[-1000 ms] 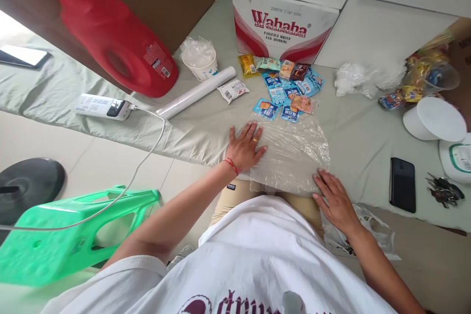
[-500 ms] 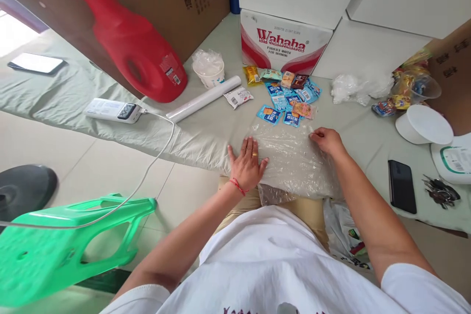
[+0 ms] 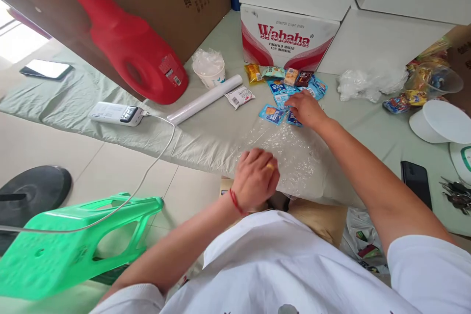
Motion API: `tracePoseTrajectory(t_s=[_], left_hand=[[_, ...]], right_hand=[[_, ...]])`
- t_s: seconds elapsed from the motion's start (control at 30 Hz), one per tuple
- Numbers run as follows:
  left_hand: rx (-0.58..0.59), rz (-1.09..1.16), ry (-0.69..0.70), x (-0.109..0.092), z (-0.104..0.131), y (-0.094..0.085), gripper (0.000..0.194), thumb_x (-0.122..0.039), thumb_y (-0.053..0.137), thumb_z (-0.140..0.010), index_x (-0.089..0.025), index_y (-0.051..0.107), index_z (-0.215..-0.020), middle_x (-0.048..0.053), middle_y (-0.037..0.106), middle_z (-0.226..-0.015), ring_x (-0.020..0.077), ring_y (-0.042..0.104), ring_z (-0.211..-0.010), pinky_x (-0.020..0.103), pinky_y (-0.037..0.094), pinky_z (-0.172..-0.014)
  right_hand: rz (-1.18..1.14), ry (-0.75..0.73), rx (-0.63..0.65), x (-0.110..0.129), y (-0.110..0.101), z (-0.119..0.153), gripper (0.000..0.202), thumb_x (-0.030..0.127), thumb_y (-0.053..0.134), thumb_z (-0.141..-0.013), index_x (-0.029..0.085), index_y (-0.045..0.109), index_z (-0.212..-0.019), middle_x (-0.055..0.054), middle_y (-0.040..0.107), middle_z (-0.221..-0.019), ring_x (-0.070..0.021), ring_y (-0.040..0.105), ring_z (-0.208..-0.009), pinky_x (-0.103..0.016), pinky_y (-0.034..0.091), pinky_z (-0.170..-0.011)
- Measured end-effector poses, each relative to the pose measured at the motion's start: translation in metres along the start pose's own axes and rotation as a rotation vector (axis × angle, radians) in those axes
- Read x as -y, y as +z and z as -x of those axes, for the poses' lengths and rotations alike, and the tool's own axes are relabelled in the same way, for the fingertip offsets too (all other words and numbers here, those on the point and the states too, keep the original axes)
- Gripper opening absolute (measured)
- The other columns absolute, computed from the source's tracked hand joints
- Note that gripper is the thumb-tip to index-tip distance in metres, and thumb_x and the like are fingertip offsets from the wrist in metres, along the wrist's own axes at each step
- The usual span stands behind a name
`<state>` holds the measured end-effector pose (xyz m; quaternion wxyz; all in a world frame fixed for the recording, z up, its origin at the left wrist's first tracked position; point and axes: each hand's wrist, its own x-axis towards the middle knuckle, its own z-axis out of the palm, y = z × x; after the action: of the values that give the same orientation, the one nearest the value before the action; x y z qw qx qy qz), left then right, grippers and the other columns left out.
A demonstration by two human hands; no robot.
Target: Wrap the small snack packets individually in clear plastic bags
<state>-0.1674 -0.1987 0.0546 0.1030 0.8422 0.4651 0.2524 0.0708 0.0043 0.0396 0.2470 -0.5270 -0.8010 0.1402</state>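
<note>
My left hand is curled closed above the table's front edge, at the left side of a sheet of clear plastic film. Its fingertips are tucked under, so anything in them is hidden. Further forward, my right hand reaches over the pile of small snack packets, fingers bent down together among them; what they pinch is out of sight. A blue snack packet lies just left of that hand. Behind it are a yellow packet, a green packet and a dark brown packet.
A roll of plastic film lies left, near a white packet and paper cup. A red jug and a Wahaha box stand behind. Crumpled plastic, a white tub and a phone are right.
My right hand has left the film's right edge and moved forward onto the packets, covering the pinkish one. My left hand, flat on the film before, has lifted, curled and drawn slightly toward me.
</note>
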Motion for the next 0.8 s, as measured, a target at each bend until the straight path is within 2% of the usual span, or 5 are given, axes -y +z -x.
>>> tracePoseTrajectory(t_s=[0.2,0.33,0.47,0.67,0.8], left_hand=[[0.196,0.03,-0.015,0.067,-0.094,0.049,0.049,-0.031,0.037,-0.104,-0.014,0.063,-0.142,0.018,0.058,-0.154,0.0346,0.044,-0.15,0.056,0.027,-0.124],[0.248,-0.054,-0.128,0.092,-0.081,0.064,0.059,-0.039,0.033,-0.106,-0.017,0.045,-0.159,0.017,0.037,-0.17,0.035,0.032,-0.159,0.069,0.006,-0.127],[0.229,-0.078,-0.136,0.101,-0.052,0.055,0.06,-0.044,0.031,-0.108,-0.022,0.04,-0.163,0.014,0.034,-0.171,0.0321,0.033,-0.159,0.069,-0.002,-0.128],[0.284,-0.171,-0.131,0.116,-0.039,0.04,0.061,-0.048,0.026,-0.109,-0.026,0.039,-0.164,0.01,0.03,-0.173,0.0324,0.031,-0.16,0.071,0.004,-0.128],[0.319,-0.232,-0.124,0.118,-0.038,0.038,0.063,-0.05,0.026,-0.108,-0.027,0.034,-0.166,0.008,0.027,-0.174,0.0328,0.029,-0.161,0.071,0.01,-0.128]], right_hand=[[0.187,0.01,-0.158,0.055,0.024,0.091,0.053,0.035,0.042,-0.106,0.008,0.053,-0.151,-0.021,0.048,-0.159,-0.0343,0.042,-0.149,-0.055,0.036,-0.125],[0.198,-0.083,0.148,0.074,0.043,0.192,0.07,0.049,0.045,-0.106,0.014,0.033,-0.166,-0.018,0.035,-0.169,-0.0341,0.03,-0.159,-0.06,0.03,-0.129],[0.04,-0.079,0.288,0.054,0.021,0.239,0.059,0.045,0.046,-0.107,0.024,0.042,-0.163,-0.01,0.038,-0.169,-0.0281,0.038,-0.157,-0.056,0.032,-0.13],[-0.207,0.25,0.161,-0.011,-0.036,0.177,0.037,0.048,0.051,-0.103,0.024,0.077,-0.114,-0.007,0.078,-0.115,-0.0245,0.075,-0.103,-0.043,0.062,-0.095],[0.194,0.233,-0.002,-0.053,-0.042,0.09,0.048,0.035,0.06,-0.092,0.02,0.067,-0.137,-0.015,0.068,-0.137,-0.0338,0.066,-0.121,-0.052,0.052,-0.108]])
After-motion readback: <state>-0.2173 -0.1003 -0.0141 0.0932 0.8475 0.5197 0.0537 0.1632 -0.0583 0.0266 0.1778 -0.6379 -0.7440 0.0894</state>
